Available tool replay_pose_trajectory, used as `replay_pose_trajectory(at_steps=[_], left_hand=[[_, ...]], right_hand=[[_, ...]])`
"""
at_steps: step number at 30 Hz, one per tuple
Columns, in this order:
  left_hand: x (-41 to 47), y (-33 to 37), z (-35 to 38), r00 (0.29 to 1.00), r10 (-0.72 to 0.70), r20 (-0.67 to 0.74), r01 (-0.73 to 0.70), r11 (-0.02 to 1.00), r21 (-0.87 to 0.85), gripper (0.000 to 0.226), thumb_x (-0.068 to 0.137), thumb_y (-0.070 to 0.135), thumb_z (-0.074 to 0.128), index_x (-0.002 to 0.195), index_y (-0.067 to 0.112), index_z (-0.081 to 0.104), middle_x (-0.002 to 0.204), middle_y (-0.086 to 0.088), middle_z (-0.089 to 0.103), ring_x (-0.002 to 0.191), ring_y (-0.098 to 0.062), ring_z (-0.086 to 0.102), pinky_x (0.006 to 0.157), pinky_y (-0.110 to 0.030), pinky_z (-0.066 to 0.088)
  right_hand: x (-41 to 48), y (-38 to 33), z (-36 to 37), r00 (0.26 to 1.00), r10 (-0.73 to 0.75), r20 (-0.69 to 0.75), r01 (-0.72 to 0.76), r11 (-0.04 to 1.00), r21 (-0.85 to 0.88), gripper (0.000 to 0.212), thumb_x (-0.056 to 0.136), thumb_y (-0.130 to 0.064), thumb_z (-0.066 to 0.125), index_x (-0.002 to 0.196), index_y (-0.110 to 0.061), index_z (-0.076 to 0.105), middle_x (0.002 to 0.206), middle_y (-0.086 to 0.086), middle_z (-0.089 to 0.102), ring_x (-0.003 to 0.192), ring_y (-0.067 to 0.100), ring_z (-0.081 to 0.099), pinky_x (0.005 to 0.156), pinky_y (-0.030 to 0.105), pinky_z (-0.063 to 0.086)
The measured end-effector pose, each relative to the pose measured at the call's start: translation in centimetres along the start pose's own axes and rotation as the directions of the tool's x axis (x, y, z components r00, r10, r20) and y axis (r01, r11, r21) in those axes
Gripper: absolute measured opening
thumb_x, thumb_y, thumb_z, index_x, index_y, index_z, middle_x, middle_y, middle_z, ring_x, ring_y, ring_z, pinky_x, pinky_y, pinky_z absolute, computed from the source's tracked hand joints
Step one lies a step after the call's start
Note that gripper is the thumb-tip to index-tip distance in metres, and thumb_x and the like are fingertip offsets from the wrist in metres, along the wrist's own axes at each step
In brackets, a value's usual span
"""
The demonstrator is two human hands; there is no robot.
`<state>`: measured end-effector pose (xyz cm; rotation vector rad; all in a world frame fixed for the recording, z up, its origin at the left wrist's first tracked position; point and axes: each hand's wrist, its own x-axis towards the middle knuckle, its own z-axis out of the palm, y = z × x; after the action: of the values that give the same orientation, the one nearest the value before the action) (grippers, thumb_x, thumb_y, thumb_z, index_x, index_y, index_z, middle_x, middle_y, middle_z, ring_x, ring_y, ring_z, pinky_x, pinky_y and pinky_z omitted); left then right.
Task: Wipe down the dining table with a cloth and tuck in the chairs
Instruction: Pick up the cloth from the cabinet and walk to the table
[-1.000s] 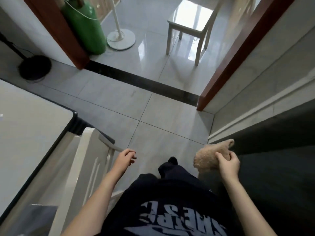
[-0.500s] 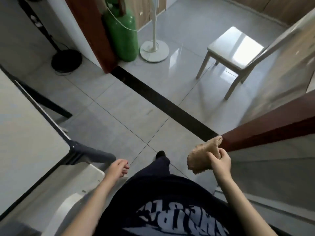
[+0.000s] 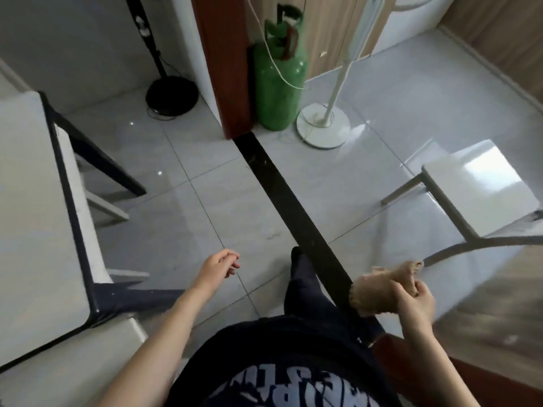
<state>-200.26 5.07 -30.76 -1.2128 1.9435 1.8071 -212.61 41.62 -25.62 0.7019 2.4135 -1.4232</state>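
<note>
Right hand (image 3: 414, 301) grips cloth (image 3: 379, 289); left hand (image 3: 219, 264) loose, holding nothing, beside table (image 3: 32, 218); chair (image 3: 482, 183) well apart.

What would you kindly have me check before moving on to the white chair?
1. Cloth gripped in right hand: ok.
2. Left hand free: ok.
3. White chair tucked in: not ok, it stands apart from the dining table.
4. Green gas cylinder and white fan base off the route: ok.
5. Wiping of the dining table finished: cannot tell.
</note>
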Motion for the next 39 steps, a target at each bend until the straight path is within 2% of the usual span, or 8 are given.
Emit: replay_pose_trajectory(at_steps=[5, 8, 14, 19, 23, 30, 34, 39], left_hand=[[3.0, 2.9, -0.6, 0.954, -0.132, -0.269, 0.058, 0.962, -0.265, 0.019, 0.097, 0.006, 0.046, 0.087, 0.009, 0.061, 0.081, -0.012, 0.062, 0.066, -0.019, 0.054, 0.061, -0.023, 0.041], [3.1, 4.0, -1.6, 0.886, -0.233, -0.401, 0.051, 0.908, -0.416, 0.021, 0.097, 0.007, 0.046, 0.083, 0.011, 0.061, 0.081, -0.013, 0.063, 0.07, -0.023, 0.056, 0.068, -0.029, 0.043], [1.2, 3.2, -1.4, 0.708, -0.423, -0.566, -0.047, 0.77, -0.636, 0.02, 0.095, 0.01, 0.054, 0.078, 0.01, 0.064, 0.079, -0.013, 0.064, 0.072, -0.024, 0.056, 0.074, -0.036, 0.043], [1.1, 3.4, -1.3, 0.574, -0.543, -0.613, -0.122, 0.683, -0.72, 0.017, 0.098, 0.008, 0.048, 0.089, 0.004, 0.062, 0.082, -0.016, 0.062, 0.065, -0.021, 0.055, 0.058, -0.02, 0.047], [2.5, 4.1, -4.6, 0.487, -0.577, -0.656, -0.182, 0.667, -0.722, 0.022, 0.098, 0.009, 0.043, 0.091, 0.01, 0.064, 0.088, -0.016, 0.066, 0.075, -0.024, 0.059, 0.068, -0.027, 0.047], [4.5, 6.4, -16.1, 0.353, -0.526, -0.774, -0.342, 0.697, -0.63, 0.016, 0.095, 0.014, 0.051, 0.091, 0.013, 0.066, 0.086, -0.01, 0.069, 0.079, -0.022, 0.064, 0.073, -0.03, 0.05], [4.6, 6.9, -22.8, 0.257, -0.513, -0.819, -0.353, 0.739, -0.574, 0.014, 0.088, 0.025, 0.051, 0.088, 0.022, 0.065, 0.085, -0.003, 0.069, 0.08, -0.014, 0.064, 0.071, -0.012, 0.049], [4.9, 5.1, -29.0, 0.177, -0.574, -0.799, -0.27, 0.753, -0.6, 0.027, 0.08, 0.037, 0.048, 0.096, 0.023, 0.065, 0.092, -0.004, 0.07, 0.089, -0.016, 0.065, 0.081, -0.032, 0.049]], right_hand=[[10.7, -10.6, 6.3, 0.976, -0.084, 0.202, 0.102, 0.991, -0.082, 0.01, 0.085, -0.005, 0.058, 0.094, -0.006, 0.061, 0.084, 0.009, 0.061, 0.077, 0.022, 0.057, 0.062, 0.029, 0.046], [14.2, -18.1, 11.6, 0.907, -0.187, 0.378, 0.253, 0.958, -0.134, 0.008, 0.085, -0.003, 0.055, 0.089, -0.01, 0.058, 0.075, 0.003, 0.057, 0.068, 0.017, 0.052, 0.056, 0.026, 0.04], [15.8, -28.3, 23.5, 0.669, -0.286, 0.686, 0.536, 0.825, -0.178, 0.014, 0.087, -0.012, 0.063, 0.097, -0.017, 0.057, 0.082, -0.001, 0.061, 0.072, 0.013, 0.056, 0.063, 0.033, 0.048], [12.0, -32.0, 32.4, 0.425, -0.247, 0.871, 0.642, 0.761, -0.097, 0.017, 0.087, -0.012, 0.065, 0.102, -0.012, 0.059, 0.088, 0.003, 0.063, 0.079, 0.016, 0.059, 0.061, 0.026, 0.044], [7.0, -34.5, 40.6, 0.246, -0.197, 0.949, 0.678, 0.735, -0.023, 0.024, 0.086, -0.014, 0.069, 0.108, -0.014, 0.058, 0.094, -0.002, 0.064, 0.086, 0.013, 0.06, 0.069, 0.024, 0.046], [-4.8, -39.3, 52.5, -0.066, -0.154, 0.986, 0.707, 0.69, 0.155, 0.017, 0.087, -0.015, 0.068, 0.093, -0.026, 0.057, 0.091, -0.004, 0.064, 0.083, 0.011, 0.062, 0.067, 0.026, 0.051], [-11.1, -41.5, 58.7, -0.197, -0.123, 0.973, 0.704, 0.672, 0.228, 0.011, 0.088, -0.016, 0.067, 0.09, -0.025, 0.061, 0.088, -0.003, 0.067, 0.081, 0.015, 0.064, 0.066, 0.027, 0.051], [-18.6, -43.1, 66.9, -0.378, -0.091, 0.921, 0.747, 0.558, 0.362, 0.01, 0.09, -0.014, 0.065, 0.098, -0.017, 0.062, 0.091, 0.002, 0.069, 0.085, 0.014, 0.066, 0.067, 0.023, 0.053]])
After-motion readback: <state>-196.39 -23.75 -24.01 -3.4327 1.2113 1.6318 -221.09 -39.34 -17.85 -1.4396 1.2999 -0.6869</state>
